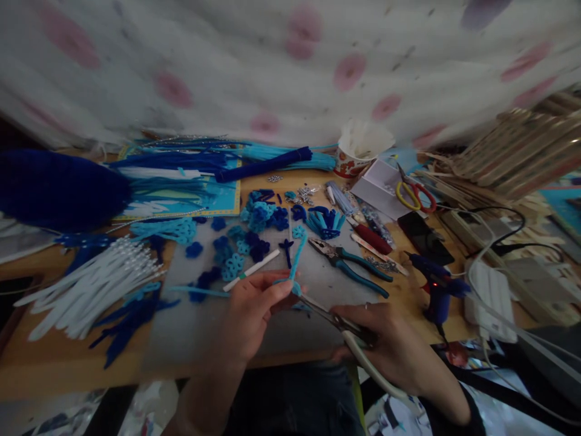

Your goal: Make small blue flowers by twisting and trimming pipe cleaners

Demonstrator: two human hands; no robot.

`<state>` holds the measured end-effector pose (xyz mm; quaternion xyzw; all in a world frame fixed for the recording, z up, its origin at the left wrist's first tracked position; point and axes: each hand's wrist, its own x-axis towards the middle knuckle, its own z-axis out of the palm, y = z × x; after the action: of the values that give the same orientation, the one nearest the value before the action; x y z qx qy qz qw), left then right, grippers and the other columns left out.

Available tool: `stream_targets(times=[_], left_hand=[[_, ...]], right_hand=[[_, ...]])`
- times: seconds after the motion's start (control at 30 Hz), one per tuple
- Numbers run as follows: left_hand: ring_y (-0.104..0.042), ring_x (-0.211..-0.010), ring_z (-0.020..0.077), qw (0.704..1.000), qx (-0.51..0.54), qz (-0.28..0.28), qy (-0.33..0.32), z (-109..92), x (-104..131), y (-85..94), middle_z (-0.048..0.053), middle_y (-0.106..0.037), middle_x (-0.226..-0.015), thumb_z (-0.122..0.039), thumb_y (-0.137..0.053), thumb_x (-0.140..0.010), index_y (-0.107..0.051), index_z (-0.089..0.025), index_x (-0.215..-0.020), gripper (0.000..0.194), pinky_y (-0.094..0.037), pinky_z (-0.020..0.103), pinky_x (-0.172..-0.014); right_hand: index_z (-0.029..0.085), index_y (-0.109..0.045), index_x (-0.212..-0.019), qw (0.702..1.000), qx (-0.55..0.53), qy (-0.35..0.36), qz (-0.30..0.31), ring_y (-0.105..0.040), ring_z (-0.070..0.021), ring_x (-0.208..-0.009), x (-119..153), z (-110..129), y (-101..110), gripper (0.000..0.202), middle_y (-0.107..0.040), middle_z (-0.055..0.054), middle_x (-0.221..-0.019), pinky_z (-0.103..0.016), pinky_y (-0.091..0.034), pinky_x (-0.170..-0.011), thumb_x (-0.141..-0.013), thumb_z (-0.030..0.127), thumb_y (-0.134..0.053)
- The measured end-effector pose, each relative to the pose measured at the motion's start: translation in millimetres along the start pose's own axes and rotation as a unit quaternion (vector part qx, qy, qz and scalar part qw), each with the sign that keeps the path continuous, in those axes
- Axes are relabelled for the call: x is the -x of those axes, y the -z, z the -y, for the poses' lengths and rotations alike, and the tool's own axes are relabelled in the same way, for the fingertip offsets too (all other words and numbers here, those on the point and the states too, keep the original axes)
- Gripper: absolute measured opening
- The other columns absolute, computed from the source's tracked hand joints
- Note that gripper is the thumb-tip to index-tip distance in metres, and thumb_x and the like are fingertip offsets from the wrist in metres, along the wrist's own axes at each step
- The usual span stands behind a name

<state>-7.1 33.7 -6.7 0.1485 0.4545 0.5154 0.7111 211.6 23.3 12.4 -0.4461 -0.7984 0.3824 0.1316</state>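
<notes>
Light blue chenille, a pipe cleaner, stands just below the middle of the frame, pinched at its lower end between the thumb and fingers of the left hand. Its long axis runs nearly upright in the picture, leaning a little to the right, and its top is curled into a small loop that points away from the person, toward the blue flowers on the grey mat.

The right hand is closed round the pale handles of a pair of pliers, whose thin nose reaches up and left to the stem, right beside the left fingertips. Whether the nose is already biting the stem I cannot tell; blur hides the contact.

To do this well, I judge the left hand should keep the stem still and hold close to the nose, so the fuzzy wire does not twist or spring. The nose ought to meet the stem squarely, across its length, and the squeeze should be slow, with fingertips kept clear of the tips.

A second pair of pliers, with teal handles, lies on the mat right of the stem. A blue glue gun stands at the right, and scissors lie further up.
</notes>
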Motion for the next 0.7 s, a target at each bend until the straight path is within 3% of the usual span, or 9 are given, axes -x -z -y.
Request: stream_targets(times=[0.5,0.7], left_hand=[[-0.075,-0.065,0.015,1.0,-0.001,-0.006,-0.016,5.5,-0.2,0.2,0.001,-0.079,-0.07,-0.028,-0.092,-0.058,-0.081,-0.018,-0.069,0.019,-0.061,0.025,-0.07],[-0.076,-0.068,0.0158,1.0,-0.002,-0.013,-0.014,10.1,-2.5,-0.1,0.002,-0.081,-0.071,-0.025,-0.09,-0.059,-0.08,-0.017,-0.071,0.017,-0.062,0.025,-0.072]], right_hand=[[0.016,-0.068,-0.082,0.999,0.03,-0.016,0.024,-0.045,-0.0117,-0.052,2.7,-9.4,-3.8,0.044,-0.056,0.002,-0.059,-0.023,-0.034,-0.05,-0.095,0.057,-0.058],[0.016,-0.07,-0.088,0.999,0.041,-0.01,0.012,-0.052,-0.0132,-0.053,3.2,-13.3,-4.2,0.042,-0.064,-0.001,-0.062,-0.024,-0.037,-0.052,-0.098,0.054,-0.055]])
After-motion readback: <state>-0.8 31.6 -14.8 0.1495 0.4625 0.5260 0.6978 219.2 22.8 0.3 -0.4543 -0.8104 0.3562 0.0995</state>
